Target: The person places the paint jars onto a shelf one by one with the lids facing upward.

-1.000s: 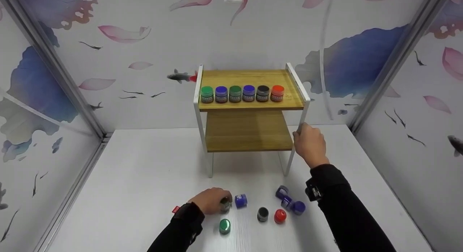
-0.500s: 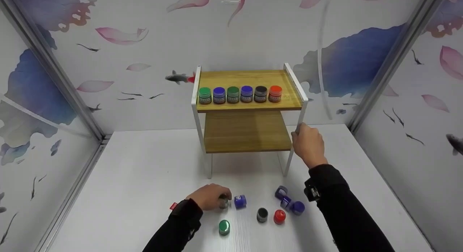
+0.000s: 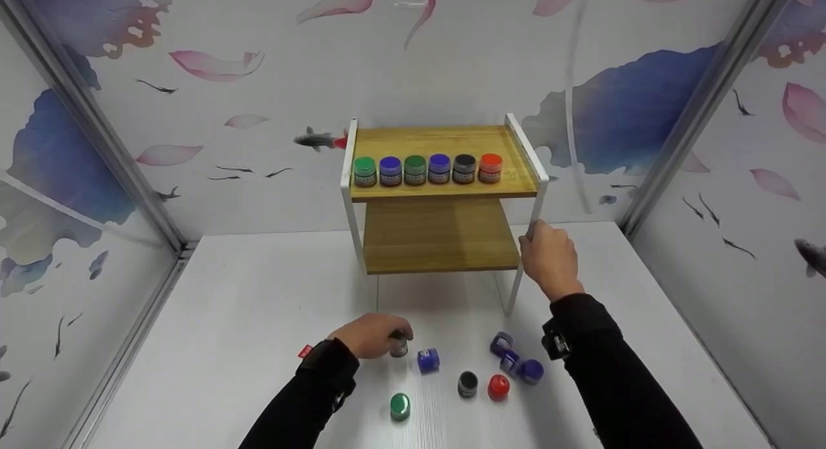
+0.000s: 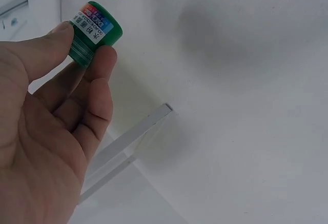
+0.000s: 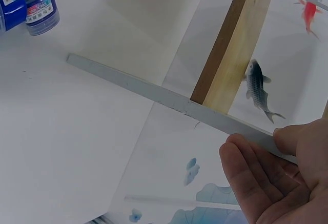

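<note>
Between the thumb and fingertips of my left hand [image 3: 371,336] is a small green paint jar [image 4: 95,32], its printed label showing in the left wrist view. A blue paint jar [image 3: 428,360] lies on its side just right of that hand. My right hand [image 3: 552,259] holds the white front right leg [image 5: 205,116] of a small two-tier shelf [image 3: 442,239], thumb on one side and fingers on the other. Along the shelf's wooden top [image 3: 432,139] stands a row of several paint jars with green, blue, black and red lids, the red one [image 3: 490,168] at the right end.
On the white table [image 3: 258,294] in front of the shelf are a green jar [image 3: 400,407], a black jar [image 3: 468,384], a red jar [image 3: 499,387] and a cluster of blue jars [image 3: 510,363]. Printed white walls [image 3: 452,68] enclose the table behind and at both sides.
My left hand has moved up in the head view, toward the shelf, carrying the green paint jar. The right hand keeps its hold on the shelf leg.
</note>
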`<move>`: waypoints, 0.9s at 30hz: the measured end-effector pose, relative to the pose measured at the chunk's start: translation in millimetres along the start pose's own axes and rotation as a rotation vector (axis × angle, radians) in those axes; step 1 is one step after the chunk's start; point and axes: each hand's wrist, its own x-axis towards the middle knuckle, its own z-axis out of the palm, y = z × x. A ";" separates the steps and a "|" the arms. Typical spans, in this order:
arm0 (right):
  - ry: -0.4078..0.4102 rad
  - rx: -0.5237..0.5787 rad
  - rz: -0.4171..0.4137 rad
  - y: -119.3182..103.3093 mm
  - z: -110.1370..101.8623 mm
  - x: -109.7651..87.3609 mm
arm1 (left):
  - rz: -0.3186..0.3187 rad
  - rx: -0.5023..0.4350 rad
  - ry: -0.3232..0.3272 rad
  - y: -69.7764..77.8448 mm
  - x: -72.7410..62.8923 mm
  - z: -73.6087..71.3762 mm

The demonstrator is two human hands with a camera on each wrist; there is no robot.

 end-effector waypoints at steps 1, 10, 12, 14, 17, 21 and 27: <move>-0.002 0.002 0.002 0.0 -0.1 0.1 | -0.001 0.005 0.001 1.0 0.4 -2.1; 0.021 -0.009 -0.012 1.3 -0.8 -1.1 | 0.013 0.057 -0.005 14.9 5.0 -21.5; 0.033 -0.010 -0.029 1.4 -0.8 -2.1 | 0.015 0.062 -0.012 18.7 6.0 -25.3; 0.039 -0.008 -0.041 1.8 -0.5 -2.7 | 0.015 0.073 -0.015 22.8 7.0 -29.0; 0.030 -0.004 -0.038 1.9 0.0 -3.0 | 0.007 0.083 -0.021 30.3 9.0 -34.7; 0.017 -0.009 -0.028 1.7 0.3 -2.4 | 0.033 0.113 -0.016 44.8 11.0 -44.2; 0.019 -0.012 -0.027 0.6 0.5 -2.6 | 0.072 0.165 -0.010 68.2 14.6 -56.8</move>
